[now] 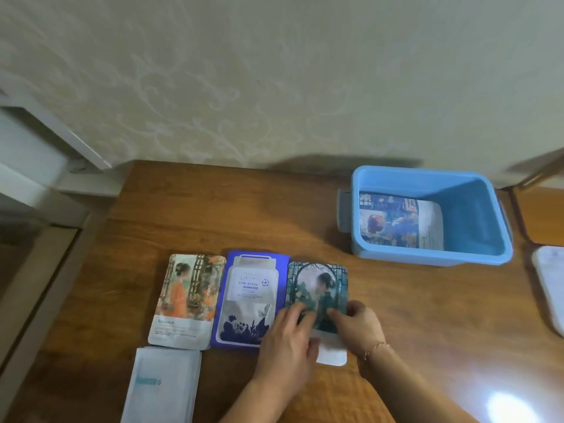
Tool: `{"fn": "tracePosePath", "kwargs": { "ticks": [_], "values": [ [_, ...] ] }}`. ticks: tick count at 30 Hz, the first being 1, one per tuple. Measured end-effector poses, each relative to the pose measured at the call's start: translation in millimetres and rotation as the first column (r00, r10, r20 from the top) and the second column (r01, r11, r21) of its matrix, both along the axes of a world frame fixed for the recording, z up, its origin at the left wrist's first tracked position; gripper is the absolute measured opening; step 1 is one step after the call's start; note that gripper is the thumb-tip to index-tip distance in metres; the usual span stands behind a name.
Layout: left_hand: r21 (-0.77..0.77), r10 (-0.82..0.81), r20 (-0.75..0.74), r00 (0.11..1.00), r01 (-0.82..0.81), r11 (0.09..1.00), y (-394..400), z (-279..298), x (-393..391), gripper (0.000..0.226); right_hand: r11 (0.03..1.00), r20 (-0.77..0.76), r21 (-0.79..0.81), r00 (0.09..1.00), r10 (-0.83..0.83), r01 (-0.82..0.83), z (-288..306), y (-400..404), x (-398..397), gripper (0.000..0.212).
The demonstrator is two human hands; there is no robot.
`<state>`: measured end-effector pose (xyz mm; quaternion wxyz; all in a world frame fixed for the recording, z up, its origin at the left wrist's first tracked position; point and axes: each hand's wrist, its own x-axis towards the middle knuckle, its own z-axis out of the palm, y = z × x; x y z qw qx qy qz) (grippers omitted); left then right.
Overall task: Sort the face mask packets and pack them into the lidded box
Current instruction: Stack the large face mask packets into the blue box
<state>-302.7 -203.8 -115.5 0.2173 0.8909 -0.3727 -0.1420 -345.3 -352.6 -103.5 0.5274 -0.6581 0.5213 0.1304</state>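
Three face mask packets lie side by side on the wooden table [244, 215]: an orange packet [186, 297], a blue-and-white packet [248, 297] and a teal packet [319, 285]. Both hands are on the teal packet's lower half. My left hand [290, 337] lies on its left part with fingers spread. My right hand [360, 328] holds its right edge, fingers curled over it. An open blue box [476, 215] stands at the back right with a dark blue packet [393, 221] inside.
A stack of pale white packets [161, 389] lies at the front left, below the orange one. A white lid-like object [551, 285] sits at the right edge. A patterned wall rises behind the table. The table's left edge drops to the floor.
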Motion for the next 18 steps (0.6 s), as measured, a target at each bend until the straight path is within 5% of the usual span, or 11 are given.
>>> {"fn": "tracePosePath", "kwargs": {
  "ticks": [5, 12, 14, 16, 18],
  "values": [
    [-0.123, 0.041, -0.135, 0.990, -0.058, 0.991, 4.3, -7.9, 1.0, 0.039, 0.993, 0.244, -0.115, 0.970, -0.012, 0.041, -2.0, 20.6, -12.1, 0.017],
    [-0.299, 0.069, -0.044, 0.997, -0.079, 0.951, -26.4, 49.6, 32.0, 0.039, 0.972, 0.381, 0.213, 0.925, 0.009, -0.097, 13.3, -40.3, -60.2, 0.019],
    [-0.228, -0.007, -0.203, 0.979, -0.040, 0.973, -47.6, 74.3, 38.6, 0.057, 0.921, 0.434, 0.310, 0.897, 0.084, -0.237, 33.8, -64.5, -75.3, 0.028],
    [-0.072, -0.039, -0.535, 0.844, 0.000, 0.997, -66.5, 86.3, 45.5, 0.086, 0.844, 0.481, 0.407, 0.867, 0.129, -0.351, 53.9, -87.3, -84.3, 0.034],
    [-0.016, -0.030, -0.852, 0.523, 0.031, 0.999, -79.5, 97.8, 44.5, 0.093, 0.758, 0.514, 0.484, 0.843, 0.159, -0.438, 75.9, -107.5, -87.3, 0.035]
  ]
}}
